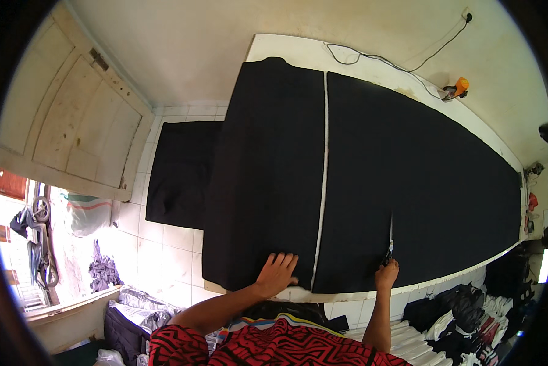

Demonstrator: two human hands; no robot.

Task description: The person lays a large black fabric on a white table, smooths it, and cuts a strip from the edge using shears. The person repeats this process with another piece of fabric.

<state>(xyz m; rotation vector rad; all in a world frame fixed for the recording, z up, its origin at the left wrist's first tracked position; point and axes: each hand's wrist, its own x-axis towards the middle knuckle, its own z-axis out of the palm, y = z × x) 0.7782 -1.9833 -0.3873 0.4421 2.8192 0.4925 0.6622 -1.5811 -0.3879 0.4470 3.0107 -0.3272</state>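
Note:
Black fabric covers most of the long white table (286, 46). A narrow white gap runs front to back between a left piece of fabric (268, 165) and a wider right piece of fabric (426, 165). Near the front edge, my left hand (277, 274) rests on the left piece, fingers spread, with nothing in it. My right hand (386, 274) is closed around the dark handles of a pair of scissors (391, 242). Their long blades point away from me over the right piece. I cannot tell whether the blades touch the fabric.
More black fabric (182, 174) hangs at the left over the tiled floor (176, 250). A black cable (380, 59) and an orange object (462, 86) lie along the back edge. Piled garments (463, 311) sit at the lower right. A door (79, 110) stands at the left.

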